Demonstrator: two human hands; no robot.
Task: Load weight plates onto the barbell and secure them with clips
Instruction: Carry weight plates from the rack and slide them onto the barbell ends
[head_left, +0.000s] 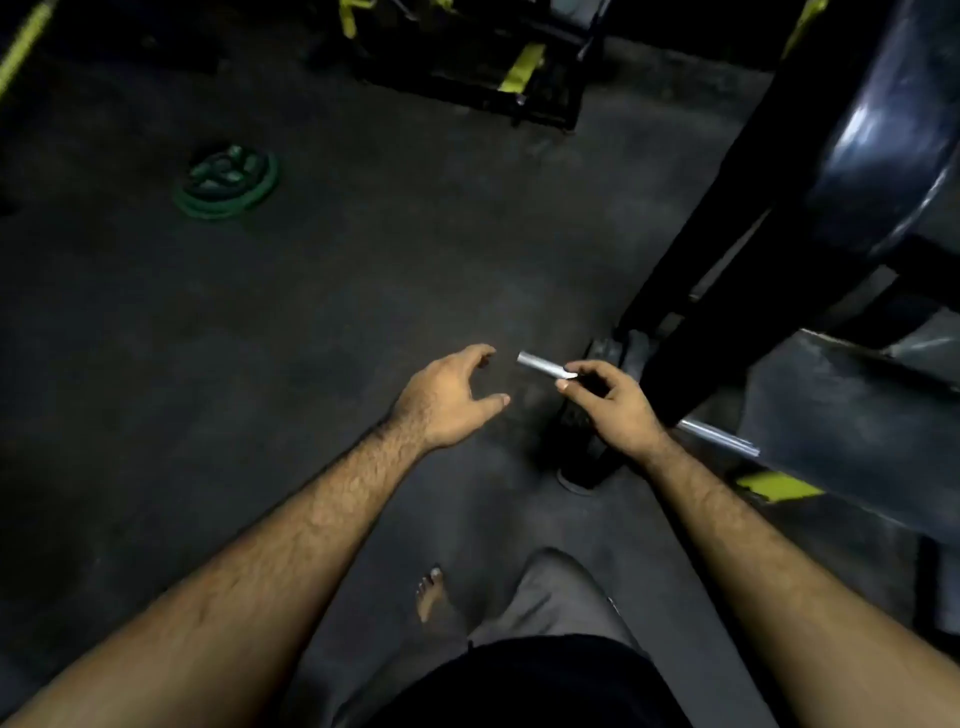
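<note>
One barbell sleeve — right hand around it

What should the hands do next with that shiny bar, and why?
Probably fetch the green plate from the floor. The bar's end looks bare, the right hand curls round it just behind the tip, and the left hand hovers open and empty. It is too dark to tell whether a clip is on the bar.
</note>
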